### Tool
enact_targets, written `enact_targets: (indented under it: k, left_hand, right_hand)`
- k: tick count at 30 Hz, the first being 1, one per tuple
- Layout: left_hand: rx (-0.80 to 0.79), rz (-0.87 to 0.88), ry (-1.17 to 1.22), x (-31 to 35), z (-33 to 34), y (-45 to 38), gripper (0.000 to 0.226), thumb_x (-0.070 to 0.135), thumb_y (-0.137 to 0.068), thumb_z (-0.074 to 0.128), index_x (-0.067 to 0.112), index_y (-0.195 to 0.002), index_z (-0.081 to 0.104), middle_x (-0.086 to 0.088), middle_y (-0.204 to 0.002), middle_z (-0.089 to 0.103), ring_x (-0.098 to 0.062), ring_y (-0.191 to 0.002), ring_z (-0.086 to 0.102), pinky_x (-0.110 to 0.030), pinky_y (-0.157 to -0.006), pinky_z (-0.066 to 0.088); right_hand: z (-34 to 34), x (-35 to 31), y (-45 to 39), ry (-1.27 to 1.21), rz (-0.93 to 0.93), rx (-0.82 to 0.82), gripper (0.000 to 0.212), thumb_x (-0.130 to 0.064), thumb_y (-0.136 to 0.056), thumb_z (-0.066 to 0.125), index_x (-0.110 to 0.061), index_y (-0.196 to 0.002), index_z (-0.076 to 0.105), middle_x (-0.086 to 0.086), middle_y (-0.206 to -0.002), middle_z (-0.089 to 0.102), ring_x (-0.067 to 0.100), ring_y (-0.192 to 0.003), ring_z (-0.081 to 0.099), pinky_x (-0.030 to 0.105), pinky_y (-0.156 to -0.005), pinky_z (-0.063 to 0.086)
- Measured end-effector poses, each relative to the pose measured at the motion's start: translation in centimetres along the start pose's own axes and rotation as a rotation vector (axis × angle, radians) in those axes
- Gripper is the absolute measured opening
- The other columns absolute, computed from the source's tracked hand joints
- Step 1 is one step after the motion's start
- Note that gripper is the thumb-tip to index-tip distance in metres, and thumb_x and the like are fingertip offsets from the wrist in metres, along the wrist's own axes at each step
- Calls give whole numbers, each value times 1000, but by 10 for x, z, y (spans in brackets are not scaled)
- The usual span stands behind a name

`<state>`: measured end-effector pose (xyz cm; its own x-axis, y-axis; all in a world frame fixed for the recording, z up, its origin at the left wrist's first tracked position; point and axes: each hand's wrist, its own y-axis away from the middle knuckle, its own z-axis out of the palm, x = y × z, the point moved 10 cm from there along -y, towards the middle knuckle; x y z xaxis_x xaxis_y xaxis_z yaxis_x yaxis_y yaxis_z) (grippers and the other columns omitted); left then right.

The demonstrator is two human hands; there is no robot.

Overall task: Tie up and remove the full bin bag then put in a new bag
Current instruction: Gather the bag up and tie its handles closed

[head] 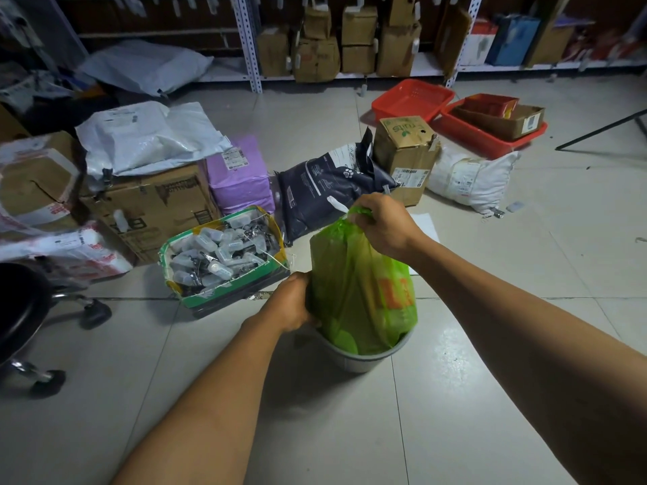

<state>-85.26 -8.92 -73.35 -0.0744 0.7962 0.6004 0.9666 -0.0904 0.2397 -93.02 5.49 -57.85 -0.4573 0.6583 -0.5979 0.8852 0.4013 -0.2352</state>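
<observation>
A full green bin bag [357, 292] stands up out of a small grey bin [360, 360] on the tiled floor, with most of the bag above the rim. My right hand [381, 225] grips the gathered top of the bag from above. My left hand [292, 302] rests against the bag's left side just above the bin's rim, its fingers hidden behind the plastic. Something orange shows through the bag's right side.
A green-edged box of small plastic bottles [224, 253] sits just left of the bin. Behind it lie cardboard boxes [150, 204], a purple parcel [241, 176], a dark pet-food bag [325, 190] and red baskets [413, 98]. Chair castors [94, 311] stand at the left. Shelving runs along the back.
</observation>
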Motion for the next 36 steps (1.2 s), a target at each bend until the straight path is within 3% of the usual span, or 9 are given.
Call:
enact_targets:
  k: [6, 9, 12, 15, 18, 20, 23, 27, 36]
  left_hand:
    - [36, 67, 0, 14, -7, 7, 41, 4, -64, 78, -1, -104, 68, -25, -103, 65, -39, -99, 63, -44, -76, 53]
    - [34, 57, 20, 20, -6, 9, 39, 8, -64, 76, -3, -101, 70, -26, -102, 68, -40, -99, 64, -41, -71, 52]
    - [57, 5, 28, 15, -8, 10, 53, 11, -71, 82, 5, -120, 62, -15, -119, 63, -31, -111, 60, -24, -76, 40]
    - [31, -28, 66, 9, -7, 11, 60, 9, -69, 84, 10, -124, 60, -5, -115, 62, -14, -100, 57, -6, -73, 39]
    - [-4, -84, 152, -1, -10, 12, 54, -2, -70, 78, 11, -119, 62, -6, -113, 64, -19, -95, 57, -23, -78, 48]
    - [2, -119, 95, -5, -23, 13, 74, 5, -66, 85, 7, -133, 55, -10, -133, 59, -24, -114, 58, -34, -91, 51]
    - [-20, -166, -1, -2, -51, 17, 93, 21, -65, 90, 8, -144, 44, -12, -143, 53, -25, -128, 53, -29, -96, 44]
    - [21, -170, -57, 18, -93, 25, 79, 28, -70, 87, 15, -140, 51, -7, -135, 59, -16, -97, 61, -25, -80, 44]
    - [126, -86, -190, 116, -202, 69, 36, 28, -79, 71, 11, -111, 66, -13, -110, 65, -33, -101, 61, -39, -83, 51]
  right_hand:
    - [-19, -10, -1, -11, -16, 39, 15, -17, -93, 60, -7, -98, 69, 5, -95, 63, 18, -86, 54, 25, -66, 29]
    - [-32, -15, -2, -7, -14, 74, 17, -18, -94, 58, -5, -100, 69, 7, -97, 64, 19, -85, 52, 27, -66, 29]
    - [-46, -24, -3, 8, -46, 95, 16, -17, -94, 58, -5, -99, 69, 9, -96, 65, 22, -87, 54, 28, -67, 30]
    - [-54, -32, -3, 2, -82, 98, 15, -15, -93, 60, -5, -96, 70, -1, -87, 56, 15, -80, 49, 25, -62, 25]
    - [-57, -32, -3, -7, -70, 108, 14, -17, -93, 60, -8, -96, 70, -6, -86, 53, 12, -80, 47, 25, -61, 25]
    - [-60, -31, -3, -7, -59, 109, 15, -19, -93, 60, -9, -98, 70, -6, -87, 53, 12, -81, 48, 25, -64, 26]
    - [-70, -38, -4, -23, -53, 98, 15, -19, -94, 60, -8, -99, 69, -6, -90, 54, 12, -83, 49, 24, -67, 29]
    - [-87, -58, -4, -53, -59, 80, 14, -16, -94, 59, -7, -97, 69, -5, -88, 56, 13, -81, 49, 23, -62, 25]
    - [-173, -126, -8, -34, 2, 63, 15, -14, -93, 57, -4, -89, 67, 14, -92, 66, 27, -85, 56, 28, -66, 28]
